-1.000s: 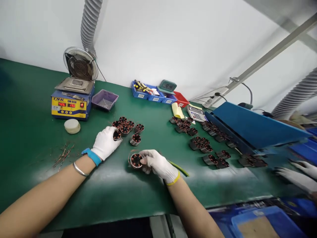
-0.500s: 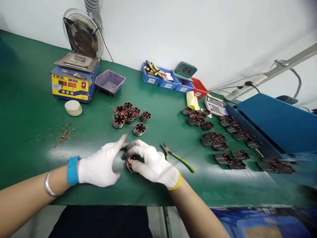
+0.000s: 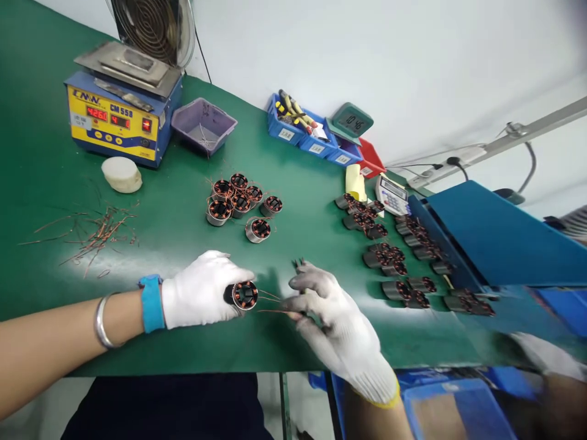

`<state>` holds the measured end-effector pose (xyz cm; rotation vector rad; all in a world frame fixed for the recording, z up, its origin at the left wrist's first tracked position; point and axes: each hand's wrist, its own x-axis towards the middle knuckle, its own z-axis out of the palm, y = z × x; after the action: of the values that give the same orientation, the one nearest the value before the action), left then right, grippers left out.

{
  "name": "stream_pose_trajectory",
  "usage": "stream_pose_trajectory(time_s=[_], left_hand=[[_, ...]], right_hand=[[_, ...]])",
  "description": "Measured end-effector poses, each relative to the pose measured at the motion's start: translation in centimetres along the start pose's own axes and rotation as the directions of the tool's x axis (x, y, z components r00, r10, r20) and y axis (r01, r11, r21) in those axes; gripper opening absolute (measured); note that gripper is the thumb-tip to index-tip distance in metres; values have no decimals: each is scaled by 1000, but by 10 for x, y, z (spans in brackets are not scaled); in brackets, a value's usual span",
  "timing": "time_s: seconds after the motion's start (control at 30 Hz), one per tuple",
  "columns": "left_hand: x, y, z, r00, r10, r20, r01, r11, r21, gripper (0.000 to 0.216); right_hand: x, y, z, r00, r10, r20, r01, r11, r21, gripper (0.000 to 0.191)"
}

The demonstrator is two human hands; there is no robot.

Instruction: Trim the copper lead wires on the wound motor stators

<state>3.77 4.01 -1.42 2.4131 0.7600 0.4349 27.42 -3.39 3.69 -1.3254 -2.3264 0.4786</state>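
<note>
My left hand [image 3: 202,290], in a white glove, grips a motor stator [image 3: 245,296] with copper windings, its wound face turned up and towards the right. Thin wire ends [image 3: 268,296] stick out from the stator towards my right hand [image 3: 332,324]. That gloved hand hovers to the right, its darkened fingers curved and apart. A thin copper-coloured wire [image 3: 273,311] lies by its fingertips; whether they touch it I cannot tell. Dark plier jaws [image 3: 299,263] show just beyond the right hand, which hides the handles.
Several stators [image 3: 241,203] stand ahead, more [image 3: 385,256] at right. Wire scraps [image 3: 103,235] lie left, below a yellow-blue CM 558 unit [image 3: 114,125] and purple tray [image 3: 204,125]. Tool bins [image 3: 284,128] line the wall. Another person's gloved hand [image 3: 548,354] blurs at far right.
My left hand now holds the stator, which was between both hands on the table. My right hand has left it and moved right, over the pliers. Another person's hand has appeared at right.
</note>
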Motion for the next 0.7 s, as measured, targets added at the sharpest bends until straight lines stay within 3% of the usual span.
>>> stream_pose_trajectory(time_s=[0.07, 0.2, 0.3, 0.4, 0.47, 0.57, 0.63, 0.7], left_hand=[[1, 2, -3, 1000, -2, 10, 2, 1000, 18, 16], [0, 4, -4, 1000, -14, -21, 15, 998, 53, 18], [-2, 3, -1, 998, -49, -44, 51, 997, 59, 20], [-3, 3, 2, 993, -87, -79, 95, 990, 108, 37], [-1, 4, 3, 993, -90, -77, 102, 983, 155, 42], [3, 8, 3, 994, -103, -34, 108, 966, 233, 30], [4, 11, 1, 990, -141, -31, 144, 951, 275, 31], [0, 12, -4, 981, -189, -45, 194, 945, 263, 39]], right_hand=[[-5, -1, 2, 997, -49, 57, 55, 992, -111, 18], [-12, -8, 3, 985, -63, 163, 82, 991, -109, 20], [-14, -17, -3, 999, 10, 35, -6, 993, -117, 29], [-5, -29, -1, 990, -77, -118, 51, 977, -205, 44], [8, -36, 10, 988, -131, -81, 99, 943, -318, 35], [22, -41, 28, 997, -83, 2, 77, 913, -401, 17], [20, -41, 34, 993, -111, -41, 82, 895, -438, 19], [9, -42, 37, 972, -170, -165, 70, 871, -487, 17]])
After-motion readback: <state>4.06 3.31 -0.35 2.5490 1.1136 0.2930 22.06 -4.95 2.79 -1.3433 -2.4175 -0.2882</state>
